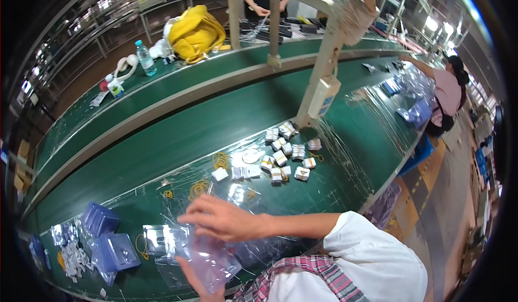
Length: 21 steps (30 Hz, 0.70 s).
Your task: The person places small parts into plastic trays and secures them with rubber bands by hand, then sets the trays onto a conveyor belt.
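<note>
Holding the translucent plastic shell point(214, 267) in the left hand point(200, 284), grip closed at its edge, right of the stacked blue trays point(123, 250). Right hand point(224, 219) grip half open beside the shell, contact unclear. Best to support thin walls lightly, avoiding creases.

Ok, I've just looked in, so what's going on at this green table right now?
The person's left hand holds a thin, clear plastic piece, with the right hand over its upper end; whether the right grips it is unclear. Beyond the hands lie small white bundles, some with yellow bands round them, and loose yellow bands. Bluish plastic trays sit to the left. Farther along on the right, another person reaches over the table.
</note>
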Motion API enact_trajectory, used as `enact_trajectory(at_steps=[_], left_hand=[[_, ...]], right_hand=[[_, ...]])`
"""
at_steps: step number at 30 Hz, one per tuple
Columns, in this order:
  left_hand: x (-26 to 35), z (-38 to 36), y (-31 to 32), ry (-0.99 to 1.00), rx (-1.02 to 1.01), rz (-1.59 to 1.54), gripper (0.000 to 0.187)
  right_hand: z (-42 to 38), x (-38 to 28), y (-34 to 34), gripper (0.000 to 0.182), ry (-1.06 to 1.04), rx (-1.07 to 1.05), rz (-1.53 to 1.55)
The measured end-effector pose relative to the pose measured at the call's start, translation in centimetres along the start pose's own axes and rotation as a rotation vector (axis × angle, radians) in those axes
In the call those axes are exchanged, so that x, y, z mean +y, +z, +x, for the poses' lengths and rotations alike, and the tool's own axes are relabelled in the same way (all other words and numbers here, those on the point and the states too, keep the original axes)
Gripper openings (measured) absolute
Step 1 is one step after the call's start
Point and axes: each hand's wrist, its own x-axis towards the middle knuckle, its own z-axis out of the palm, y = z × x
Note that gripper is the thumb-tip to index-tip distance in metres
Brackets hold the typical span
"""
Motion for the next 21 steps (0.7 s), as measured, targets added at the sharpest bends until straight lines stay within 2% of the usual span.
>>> enact_trajectory(at_steps=[6, 9, 13, 18, 21], left_hand=[[-0.3, 0.3, 0.3, 0.018, 0.005, 0.036, 0.072], [-0.5, 0.4, 0.0, 0.058, -0.002, -0.044, 0.069], [-0.7, 0.2, -0.5, 0.05, 0.011, -0.113, 0.069], [-0.3, 0.0, -1.1, -0.026, -0.041, -0.001, 0.071], [0.4, -0.6, 0.2, -0.033, -0.08, 0.092, 0.07]], right_hand=[[-1.6, -2.0, 2.7, 0.056, 0.028, -0.008, -0.039], [-2.2, -3.0, 3.3, 0.059, 0.064, -0.017, -0.073], [-2.3, -3.3, 3.6, 0.05, 0.115, 0.034, 0.008], [-1.4, -3.2, 2.4, 0.037, 0.219, 0.039, 0.166], [-1.5, -3.2, 2.7, 0.044, 0.167, 0.041, 0.064]])
